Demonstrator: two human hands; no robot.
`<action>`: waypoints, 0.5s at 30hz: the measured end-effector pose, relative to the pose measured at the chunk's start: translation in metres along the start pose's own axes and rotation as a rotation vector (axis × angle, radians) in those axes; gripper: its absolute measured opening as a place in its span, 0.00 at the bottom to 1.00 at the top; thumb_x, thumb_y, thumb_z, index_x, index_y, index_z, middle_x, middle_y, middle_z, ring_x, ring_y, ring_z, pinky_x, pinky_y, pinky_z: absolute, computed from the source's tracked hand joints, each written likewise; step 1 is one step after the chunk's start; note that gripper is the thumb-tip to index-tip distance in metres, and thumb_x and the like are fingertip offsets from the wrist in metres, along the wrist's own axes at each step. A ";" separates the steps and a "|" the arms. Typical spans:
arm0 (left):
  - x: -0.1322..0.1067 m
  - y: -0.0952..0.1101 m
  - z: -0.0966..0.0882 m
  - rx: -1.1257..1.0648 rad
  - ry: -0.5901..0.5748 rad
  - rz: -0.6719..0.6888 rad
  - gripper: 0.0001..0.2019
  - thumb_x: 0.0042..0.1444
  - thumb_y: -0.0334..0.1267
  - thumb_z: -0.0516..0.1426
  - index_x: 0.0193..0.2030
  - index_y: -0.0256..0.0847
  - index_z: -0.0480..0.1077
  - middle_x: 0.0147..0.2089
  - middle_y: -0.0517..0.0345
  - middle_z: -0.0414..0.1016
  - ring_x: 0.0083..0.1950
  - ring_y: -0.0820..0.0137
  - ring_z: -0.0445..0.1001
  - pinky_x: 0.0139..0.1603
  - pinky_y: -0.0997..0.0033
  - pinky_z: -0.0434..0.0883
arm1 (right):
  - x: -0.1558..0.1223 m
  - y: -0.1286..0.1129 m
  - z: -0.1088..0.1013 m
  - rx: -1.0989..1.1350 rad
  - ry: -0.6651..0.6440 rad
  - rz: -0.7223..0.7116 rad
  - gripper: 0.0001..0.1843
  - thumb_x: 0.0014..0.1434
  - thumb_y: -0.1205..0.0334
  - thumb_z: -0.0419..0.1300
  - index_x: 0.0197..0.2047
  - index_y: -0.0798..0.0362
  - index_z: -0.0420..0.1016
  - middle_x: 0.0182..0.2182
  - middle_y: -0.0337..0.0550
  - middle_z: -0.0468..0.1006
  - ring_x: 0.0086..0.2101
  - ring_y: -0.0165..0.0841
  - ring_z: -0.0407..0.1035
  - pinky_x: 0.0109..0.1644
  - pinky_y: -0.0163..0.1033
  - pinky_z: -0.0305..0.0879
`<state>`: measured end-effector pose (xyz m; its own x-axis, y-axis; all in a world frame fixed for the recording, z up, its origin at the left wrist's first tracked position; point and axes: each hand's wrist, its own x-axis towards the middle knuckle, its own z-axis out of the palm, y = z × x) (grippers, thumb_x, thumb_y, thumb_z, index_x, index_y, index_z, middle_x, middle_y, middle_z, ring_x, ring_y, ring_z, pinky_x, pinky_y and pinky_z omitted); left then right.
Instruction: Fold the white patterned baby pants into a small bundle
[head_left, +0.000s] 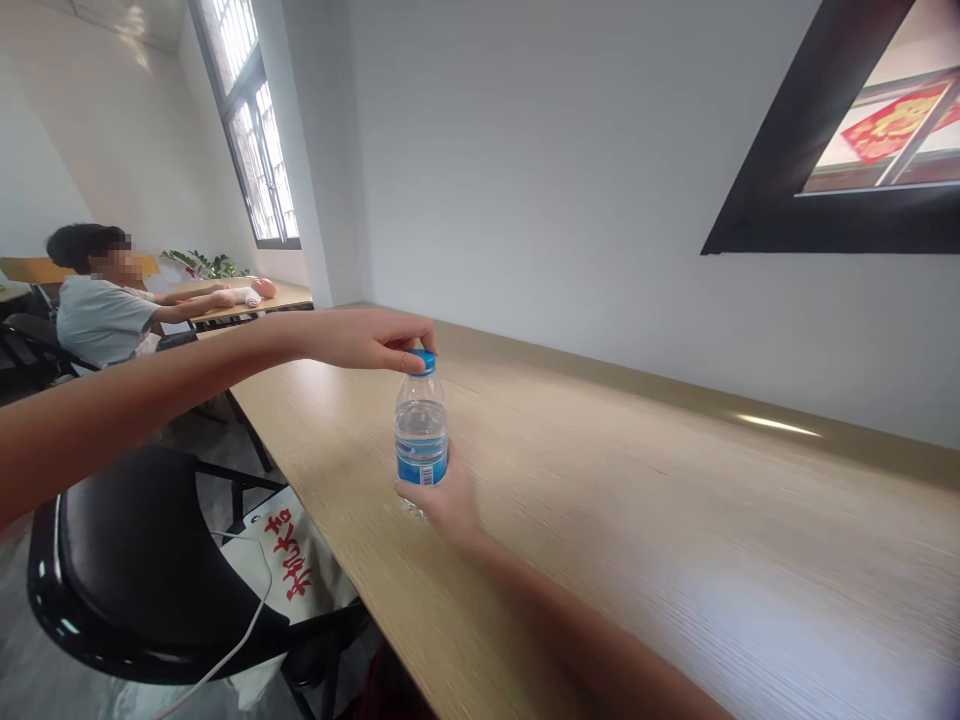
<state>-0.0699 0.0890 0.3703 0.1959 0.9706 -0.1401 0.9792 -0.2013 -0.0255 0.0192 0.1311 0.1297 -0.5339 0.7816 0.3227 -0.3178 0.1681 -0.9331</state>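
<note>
A clear plastic water bottle with a blue label stands upright on the wooden table, partly filled with water. Its blue cap is on the neck. From above, my left hand grips the cap, with the thumb on the near side and fingers bent over the far side. Low on the bottle, my right hand wraps round the body, thumb across the front by the label's lower edge. The right fingers are mostly hidden behind the bottle.
A black folding chair stands left of the table, with a white bag with red characters on its seat and a white cable. A person sits at another table at the far left. A wall borders the table's far side.
</note>
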 end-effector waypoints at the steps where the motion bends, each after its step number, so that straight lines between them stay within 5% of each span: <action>1: 0.000 0.001 0.001 0.014 0.010 -0.004 0.14 0.58 0.49 0.46 0.44 0.43 0.62 0.33 0.59 0.67 0.32 0.72 0.65 0.30 0.76 0.58 | 0.000 0.000 0.000 -0.001 -0.002 -0.001 0.24 0.37 0.68 0.64 0.40 0.53 0.62 0.30 0.35 0.71 0.29 0.34 0.67 0.32 0.37 0.65; 9: 0.012 0.025 0.024 0.361 0.294 -0.309 0.20 0.58 0.54 0.39 0.32 0.39 0.59 0.23 0.57 0.62 0.21 0.72 0.57 0.22 0.71 0.49 | -0.003 -0.007 0.002 -0.023 0.028 -0.014 0.24 0.38 0.67 0.63 0.40 0.53 0.61 0.30 0.36 0.70 0.29 0.33 0.67 0.32 0.38 0.65; 15: 0.022 0.018 0.029 0.374 0.389 -0.199 0.09 0.55 0.42 0.44 0.30 0.40 0.57 0.18 0.62 0.57 0.17 0.74 0.51 0.21 0.71 0.46 | 0.001 0.000 0.000 0.020 -0.009 0.012 0.26 0.36 0.66 0.65 0.41 0.52 0.62 0.32 0.37 0.72 0.30 0.34 0.68 0.34 0.38 0.66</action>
<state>-0.0495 0.1030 0.3378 0.0836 0.9576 0.2758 0.9279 0.0261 -0.3720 0.0191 0.1320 0.1297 -0.5446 0.7781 0.3129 -0.3268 0.1467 -0.9336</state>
